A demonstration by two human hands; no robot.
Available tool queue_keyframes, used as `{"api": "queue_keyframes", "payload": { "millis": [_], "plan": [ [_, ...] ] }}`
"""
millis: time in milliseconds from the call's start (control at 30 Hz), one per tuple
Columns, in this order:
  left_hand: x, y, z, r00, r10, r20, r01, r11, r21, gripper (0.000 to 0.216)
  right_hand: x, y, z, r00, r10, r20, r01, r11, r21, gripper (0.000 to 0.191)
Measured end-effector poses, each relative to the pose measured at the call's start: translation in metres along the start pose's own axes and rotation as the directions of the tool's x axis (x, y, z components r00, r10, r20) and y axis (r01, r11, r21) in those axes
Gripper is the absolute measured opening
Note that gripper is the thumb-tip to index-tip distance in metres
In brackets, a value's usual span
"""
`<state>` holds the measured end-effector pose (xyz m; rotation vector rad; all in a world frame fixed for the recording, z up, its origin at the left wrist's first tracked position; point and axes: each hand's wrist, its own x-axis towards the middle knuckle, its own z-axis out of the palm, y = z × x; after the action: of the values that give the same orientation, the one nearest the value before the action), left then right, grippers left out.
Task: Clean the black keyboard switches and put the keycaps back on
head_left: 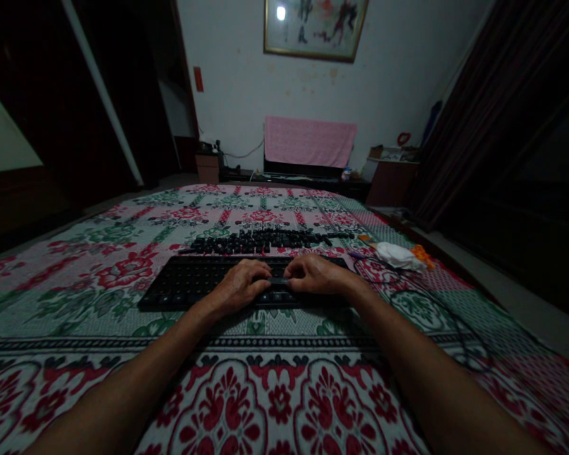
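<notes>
A black keyboard (189, 281) lies flat on the patterned bedspread, with many of its keycaps off and the bare key positions showing. Over its middle, my left hand (244, 283) has thumb and fingers closed at the left end of a long dark keycap (279, 281). At that keycap's right end, my right hand (313, 275) is closed in a pinch. The keycap lies level between both hands, just above or on the keyboard; I cannot tell which. Behind the keyboard, loose black keycaps (265, 239) are spread in a wide row.
To the right lie a crumpled white cloth or bag (398, 256), an orange item (422, 256) and a dark cable (448, 309) that loops over the bedspread (227, 404). Beyond the bed, a pink towel (310, 142) covers a screen-like object against the wall.
</notes>
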<state>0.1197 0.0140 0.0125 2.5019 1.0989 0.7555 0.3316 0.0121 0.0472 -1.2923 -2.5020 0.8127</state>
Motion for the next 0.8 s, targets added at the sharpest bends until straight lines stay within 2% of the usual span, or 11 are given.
{"api": "queue_keyframes", "payload": {
  "millis": [233,400,800],
  "plan": [
    [0.001,0.002,-0.002,1.0,0.015,0.017,-0.015,1.0,-0.024,0.023,0.0,0.006,-0.002,0.999,-0.046,0.028,0.045,0.998,0.051,0.025],
    [0.001,0.003,-0.003,0.999,0.025,0.036,-0.025,1.0,-0.008,0.026,0.0,0.008,-0.003,0.997,-0.027,0.066,0.021,0.995,0.095,0.026],
    [0.0,-0.002,-0.001,0.996,0.067,0.052,-0.068,0.998,0.01,0.027,-0.001,0.013,-0.005,0.997,-0.009,0.072,0.002,0.995,0.103,0.028]
  ]
}}
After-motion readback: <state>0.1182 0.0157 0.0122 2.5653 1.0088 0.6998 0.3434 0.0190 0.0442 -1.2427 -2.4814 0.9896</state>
